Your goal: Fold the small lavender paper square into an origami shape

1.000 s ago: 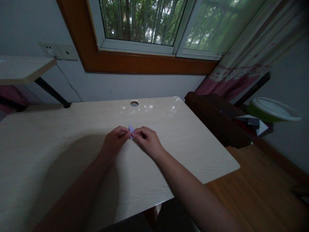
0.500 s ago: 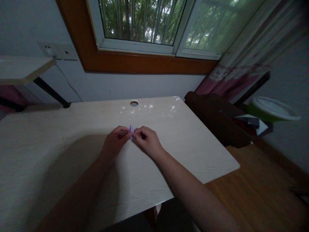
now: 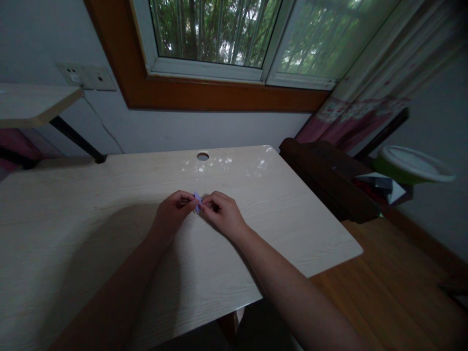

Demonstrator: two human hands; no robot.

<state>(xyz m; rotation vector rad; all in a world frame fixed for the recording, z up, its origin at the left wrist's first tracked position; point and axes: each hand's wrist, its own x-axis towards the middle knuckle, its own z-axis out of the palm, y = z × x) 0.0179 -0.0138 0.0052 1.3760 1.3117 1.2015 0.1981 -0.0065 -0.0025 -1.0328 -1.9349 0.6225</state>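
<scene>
A small piece of folded purple paper [image 3: 198, 197] is pinched between my two hands, just above or on the pale wooden desk [image 3: 285, 219]; I cannot tell which. From the left, my left hand [image 3: 173, 210] grips it with thumb and fingertips. My right hand [image 3: 224, 212] pinches its right side, the other fingers curled. The fingertips cover most of the paper, so its full folded shape is hidden.
A round cable hole [image 3: 203, 156] lies near the desk's back edge. At the left stands a raised shelf [image 3: 36, 105] on black legs. Beyond the right edge are dark brown furniture [image 3: 321, 170] and a green tub [image 3: 409, 165] with a white top. A window [image 3: 219, 34] is ahead.
The purple paper has tilted, its upper tip shifting slightly to the left. Both hands stay in almost the same place, still pinching it.
</scene>
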